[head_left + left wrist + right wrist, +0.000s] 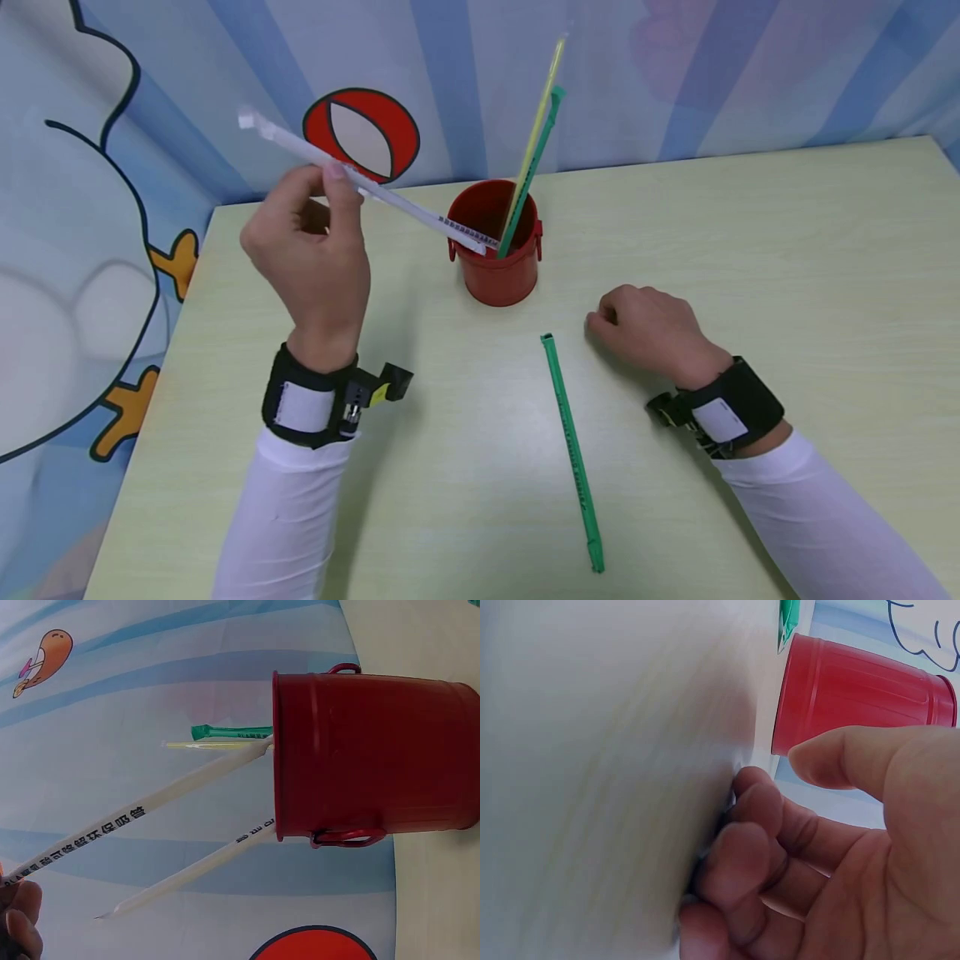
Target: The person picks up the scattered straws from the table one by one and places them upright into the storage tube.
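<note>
My left hand [315, 242] pinches a white wrapped straw [150, 806] between thumb and finger, to the left of a small red bucket [498, 279]. The straw slants down to the bucket's mouth, its far end at the opening. A second white straw [187, 874] leans out of the bucket in the left wrist view; in the head view the two seem to overlap. A green straw [534, 167] and a yellow straw [542, 104] also stand in the bucket. With fingers loosely curled and nothing in them, my right hand [648, 329] rests on the table.
Another green wrapped straw [573, 454] lies lengthwise on the pale wooden table [787, 250], in front of the bucket and between my forearms. Behind the table hangs a blue cartoon-printed cloth [600, 75], close to the bucket.
</note>
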Motion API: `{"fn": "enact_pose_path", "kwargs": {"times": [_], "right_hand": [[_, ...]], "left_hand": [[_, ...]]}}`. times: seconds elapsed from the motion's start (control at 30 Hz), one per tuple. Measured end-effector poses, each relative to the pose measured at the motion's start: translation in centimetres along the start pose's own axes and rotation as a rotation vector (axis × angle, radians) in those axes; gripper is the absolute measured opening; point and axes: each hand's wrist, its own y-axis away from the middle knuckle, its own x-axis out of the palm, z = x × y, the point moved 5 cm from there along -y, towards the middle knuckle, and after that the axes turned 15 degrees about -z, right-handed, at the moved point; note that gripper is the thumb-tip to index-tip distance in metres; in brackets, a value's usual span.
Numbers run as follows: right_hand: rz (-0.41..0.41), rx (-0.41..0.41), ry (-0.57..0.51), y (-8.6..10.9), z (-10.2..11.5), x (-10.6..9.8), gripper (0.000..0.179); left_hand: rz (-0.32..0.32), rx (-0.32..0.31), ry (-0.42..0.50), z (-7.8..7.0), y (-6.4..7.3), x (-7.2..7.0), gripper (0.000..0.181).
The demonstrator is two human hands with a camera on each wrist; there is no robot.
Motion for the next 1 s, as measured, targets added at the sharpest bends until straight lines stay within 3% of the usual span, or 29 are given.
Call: {"fn": "enact_pose_path", "kwargs": {"times": [0.43,0.6,0.73,1.0], "right_hand": [[0.006,0.008,0.001,0.0,0.1,0.0,0.033],[0.004,0.006,0.0,0.1,0.2,0.0,0.032],[0.002,0.003,-0.003,0.1,0.3,0.1,0.031],[0.0,0.003,-0.003,0.2,0.4,0.0,0.031]], "left_hand": [[0.144,0.007,-0.139,0.8,2.1,1.5,0.03],[0.233,0.026,-0.206,1.3,2.9,1.8,0.032],[0.295,0.016,-0.238,1.8,3.6,1.9,0.032],[0.359,-0.024,-0.271,2.2,4.7,2.1,0.031]]}}
